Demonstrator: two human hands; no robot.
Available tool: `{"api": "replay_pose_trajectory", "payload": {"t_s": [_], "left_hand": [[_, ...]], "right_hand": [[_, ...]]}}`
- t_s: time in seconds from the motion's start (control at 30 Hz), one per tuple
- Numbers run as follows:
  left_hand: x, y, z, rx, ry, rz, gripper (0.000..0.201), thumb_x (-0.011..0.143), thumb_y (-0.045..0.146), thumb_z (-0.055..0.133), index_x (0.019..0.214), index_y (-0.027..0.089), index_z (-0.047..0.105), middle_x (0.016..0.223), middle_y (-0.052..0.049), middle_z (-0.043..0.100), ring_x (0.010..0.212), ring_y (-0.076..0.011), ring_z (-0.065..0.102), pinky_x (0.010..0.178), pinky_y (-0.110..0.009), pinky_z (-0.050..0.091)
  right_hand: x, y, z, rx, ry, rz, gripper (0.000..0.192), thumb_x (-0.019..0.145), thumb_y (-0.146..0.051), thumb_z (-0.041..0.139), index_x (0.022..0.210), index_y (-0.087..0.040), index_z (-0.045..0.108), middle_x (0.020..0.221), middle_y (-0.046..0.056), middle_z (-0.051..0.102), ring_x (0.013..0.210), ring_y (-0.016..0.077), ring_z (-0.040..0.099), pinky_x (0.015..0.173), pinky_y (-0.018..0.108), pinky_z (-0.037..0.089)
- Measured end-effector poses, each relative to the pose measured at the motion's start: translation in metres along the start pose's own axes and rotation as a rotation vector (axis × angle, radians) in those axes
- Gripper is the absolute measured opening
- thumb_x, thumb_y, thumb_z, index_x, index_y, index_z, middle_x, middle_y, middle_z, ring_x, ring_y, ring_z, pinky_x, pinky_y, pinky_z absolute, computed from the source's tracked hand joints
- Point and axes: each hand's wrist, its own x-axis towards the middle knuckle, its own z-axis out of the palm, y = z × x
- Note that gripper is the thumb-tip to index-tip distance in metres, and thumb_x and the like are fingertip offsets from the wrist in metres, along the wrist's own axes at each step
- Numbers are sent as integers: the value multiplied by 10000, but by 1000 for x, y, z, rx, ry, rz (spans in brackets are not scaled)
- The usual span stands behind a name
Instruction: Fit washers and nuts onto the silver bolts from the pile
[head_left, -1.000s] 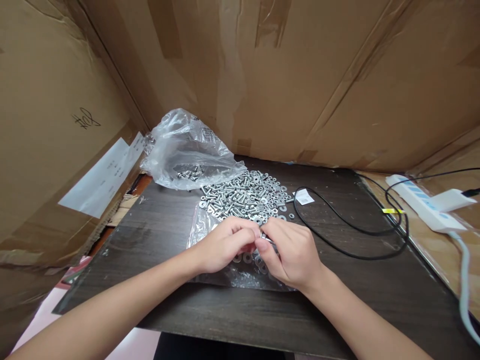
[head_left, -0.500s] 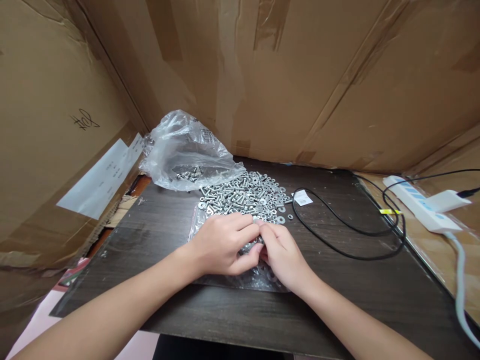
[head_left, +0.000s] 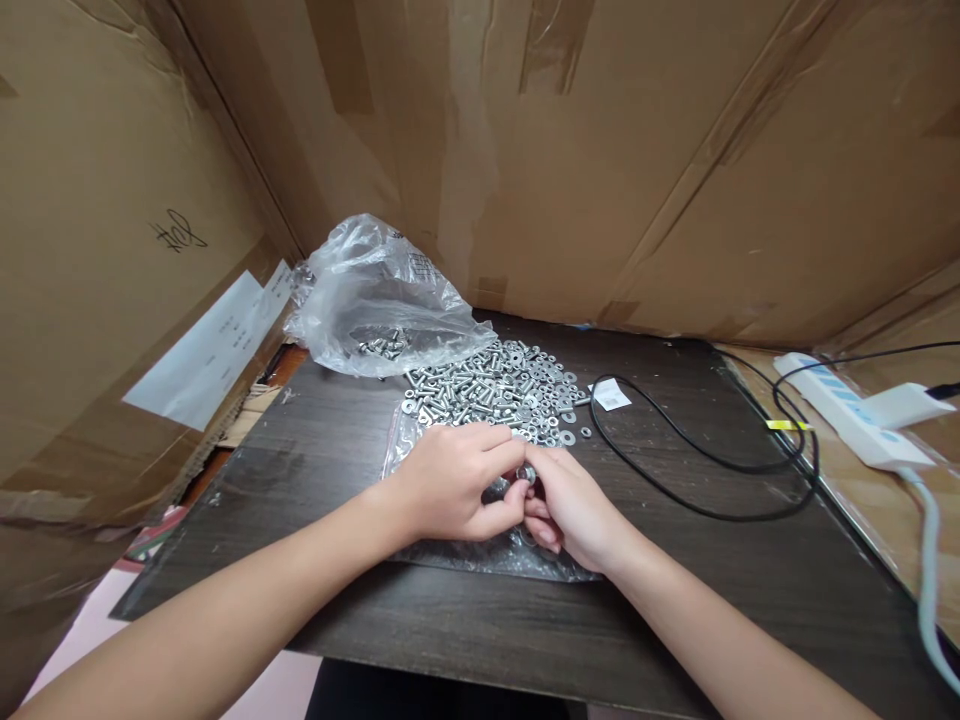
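Fingertips [head_left: 516, 498] on metal piece [head_left: 526, 474] — left hand [head_left: 454, 483] knuckles-up, right hand [head_left: 579, 510] curled

Your left hand [head_left: 454, 485] and right hand [head_left: 581, 510] partly hide the metal piece [head_left: 526, 473]. The paper [head_left: 176, 385] has words [head_left: 227, 326] too tiny to read.

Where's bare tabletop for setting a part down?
Left: bare tabletop between its left edge, flat bag and left forearm. Right: bare between black cable and right forearm. Crowded: centre, with the hardware pile at the mouth of the open bag, and left hand and right hand over the flat bag.
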Motion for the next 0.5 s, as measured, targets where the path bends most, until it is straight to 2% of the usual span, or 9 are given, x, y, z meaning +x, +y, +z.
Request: {"api": "replay_pose_trajectory", "payload": {"t_s": [0.1, 0.17, 0.23, 0.33, 0.4, 0.5], "left_hand": [[1, 2, 1, -278, 20, -179, 139, 788, 221, 513, 661, 167, 495, 655, 14, 517, 610, -119, 449, 574, -254, 308], [2, 2, 1, -498, 19, -331, 170, 748, 196, 509, 597, 168, 435, 593, 34, 448, 567, -101, 393, 560, -240, 301], [4, 2, -1, -718, 1, -457, 197, 741, 215, 491, 565, 172, 413, 557, 42, 397, 553, -98, 355, 545, -233, 293], [7, 2, -4, -1033, -46, -546, 254, 761, 285, 454, 542, 178, 385, 538, 42, 366, 534, -97, 320, 517, -229, 280], [8, 2, -4, -1210, -80, -589, 274, 763, 311, 441, 538, 187, 346, 527, 48, 339, 503, -88, 280, 480, -226, 250], [8, 2, -2, -1375, -138, -653, 282, 754, 319, 452, 535, 192, 329, 518, 57, 307, 475, -79, 238, 449, -226, 212]], "right_hand": [[-5, 0, -3, -102, -37, -92, 569, 914, -673, 359, 668, -183, 512, 415, -71, 373, 318, 77, 322, 307, 194, 242], [-10, -3, -4, -264, -56, -244, 586, 954, -635, 319, 626, -181, 493, 445, -40, 426, 378, 87, 386, 376, 212, 307], [-16, -7, -5, -471, -43, -453, 535, 979, -546, 359, 594, -185, 447, 490, -25, 447, 459, 93, 426, 461, 227, 345], [-20, -11, -6, -798, 66, -792, 373, 936, -393, 501, 632, -189, 430, 553, -34, 432, 507, 90, 392, 498, 239, 313], [-19, -12, -8, -967, 175, -993, 249, 880, -317, 576, 694, -185, 475, 592, -34, 443, 518, 92, 387, 502, 243, 307], [-16, -11, -10, -1090, 291, -1197, 129, 862, -276, 603, 815, -173, 541, 648, -13, 504, 548, 106, 431, 519, 246, 339]]}}
